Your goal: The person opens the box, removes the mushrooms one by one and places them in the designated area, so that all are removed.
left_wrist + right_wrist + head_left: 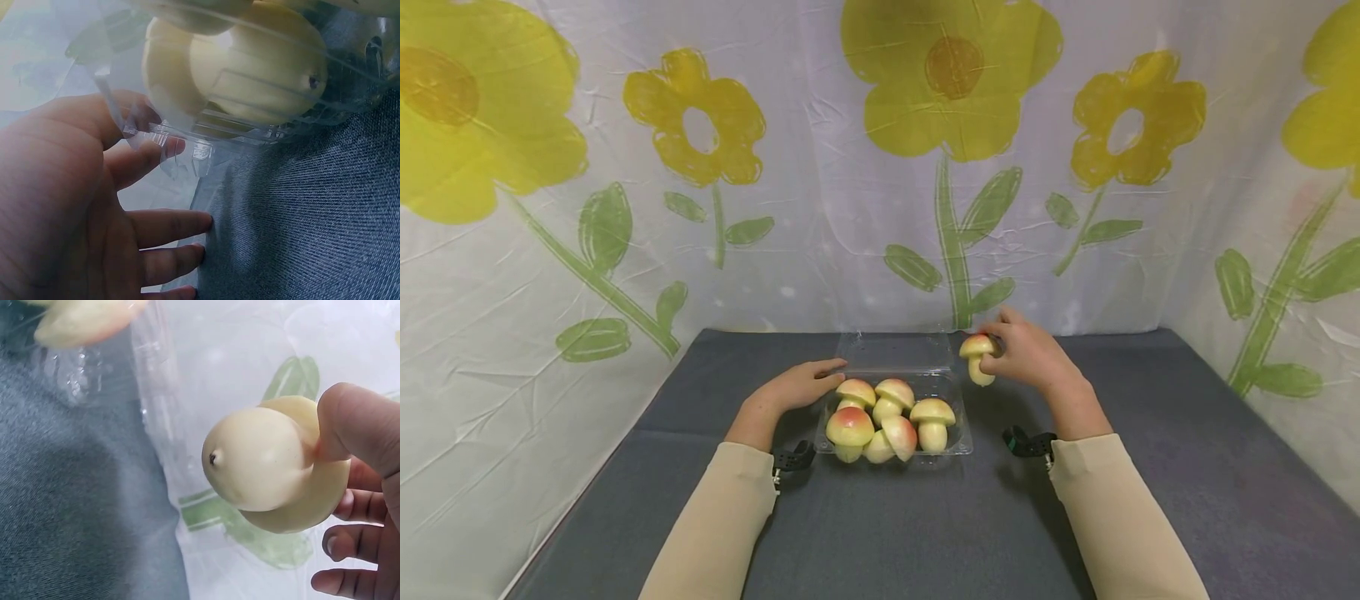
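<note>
In the head view, a clear plastic clamshell box (958, 442) lies with its lid (895, 350) folded back, several toy mushrooms (850, 427) inside. At its left back corner is my left hand (797, 386). The left wrist view shows this hand's thumb and index finger pinching the box edge, the other fingers stretched out toward the dark cloth. Just right of the box, my right hand (1030, 354) holds one toy mushroom (256, 459) above the table. Thumb and fingers pinch its pale yellow, red-tinged cap, while the stem hangs down.
Dark grey cloth (880, 533) covers the table. White curtains (805, 250) printed with yellow flowers stand behind and at both sides. A black strap (1028, 442) is on the right wrist, another (795, 456) on the left.
</note>
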Tool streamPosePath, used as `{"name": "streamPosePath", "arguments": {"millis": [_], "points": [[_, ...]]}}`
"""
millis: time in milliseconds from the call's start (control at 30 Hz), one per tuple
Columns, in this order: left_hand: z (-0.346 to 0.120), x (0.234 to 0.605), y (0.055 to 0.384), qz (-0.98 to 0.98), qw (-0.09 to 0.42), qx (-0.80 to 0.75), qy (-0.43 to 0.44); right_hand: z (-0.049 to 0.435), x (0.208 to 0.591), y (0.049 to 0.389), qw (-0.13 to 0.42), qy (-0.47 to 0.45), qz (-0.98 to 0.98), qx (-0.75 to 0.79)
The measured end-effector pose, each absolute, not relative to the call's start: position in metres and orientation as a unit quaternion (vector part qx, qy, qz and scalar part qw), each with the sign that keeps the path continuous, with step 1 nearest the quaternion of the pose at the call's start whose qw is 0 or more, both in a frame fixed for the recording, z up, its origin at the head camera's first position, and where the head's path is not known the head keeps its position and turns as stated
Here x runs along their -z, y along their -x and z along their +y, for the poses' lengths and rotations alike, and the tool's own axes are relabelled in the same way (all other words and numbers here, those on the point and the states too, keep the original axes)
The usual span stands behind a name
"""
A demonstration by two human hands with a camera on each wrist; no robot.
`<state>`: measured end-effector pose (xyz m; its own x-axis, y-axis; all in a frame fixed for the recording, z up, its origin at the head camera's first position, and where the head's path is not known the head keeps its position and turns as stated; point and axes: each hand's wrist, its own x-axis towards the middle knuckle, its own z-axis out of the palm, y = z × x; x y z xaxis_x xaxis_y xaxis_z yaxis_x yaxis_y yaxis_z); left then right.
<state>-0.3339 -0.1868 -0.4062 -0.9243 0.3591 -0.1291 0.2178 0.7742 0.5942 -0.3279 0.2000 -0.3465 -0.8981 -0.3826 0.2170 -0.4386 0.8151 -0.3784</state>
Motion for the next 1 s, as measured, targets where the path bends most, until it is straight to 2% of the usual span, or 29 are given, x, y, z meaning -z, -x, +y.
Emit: {"name": "streamPosePath", "arguments": {"millis": [467,1000], "points": [[-0.188,0.407,0.336,0.932,0.121,-0.303,-0.157,0.199,0.375,0.342,0.004,-0.212,-0.959,-0.189],[-0.19,0.409,0.337,0.936,0.124,-0.292,-0.154,0.189,0.391,0.347,-0.003,-0.229,-0.96,-0.16]]}}
